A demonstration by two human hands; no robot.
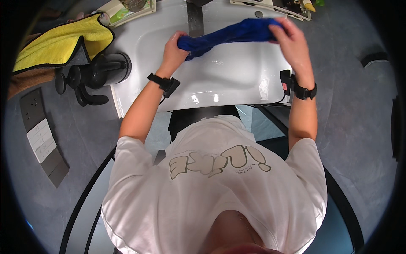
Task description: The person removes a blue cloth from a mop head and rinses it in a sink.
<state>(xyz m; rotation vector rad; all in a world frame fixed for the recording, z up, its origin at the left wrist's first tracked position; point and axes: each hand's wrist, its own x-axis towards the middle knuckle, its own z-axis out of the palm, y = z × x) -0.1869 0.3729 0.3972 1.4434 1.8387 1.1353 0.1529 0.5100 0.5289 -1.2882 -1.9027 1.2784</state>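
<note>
A dark blue cloth (234,32) stretches lengthwise between my two hands above a white washbasin (203,85). My left hand (175,50) grips its bunched left end, where a fold hangs down. At the far right end, my right hand (293,43) pinches the cloth between thumb and fingers. The grey faucet (195,19) stands behind the cloth at the back of the basin, its lower part partly covered. Wet, shiny patches show on the basin's surface. Each wrist wears a black strap with a small device.
Left of the basin sit a black thermal jug (108,70) and a yellow towel (63,44) with black edging. White trays, one at the back left (136,16) and one at the back right (269,8), hold small items. A switch panel (41,139) is on the left wall.
</note>
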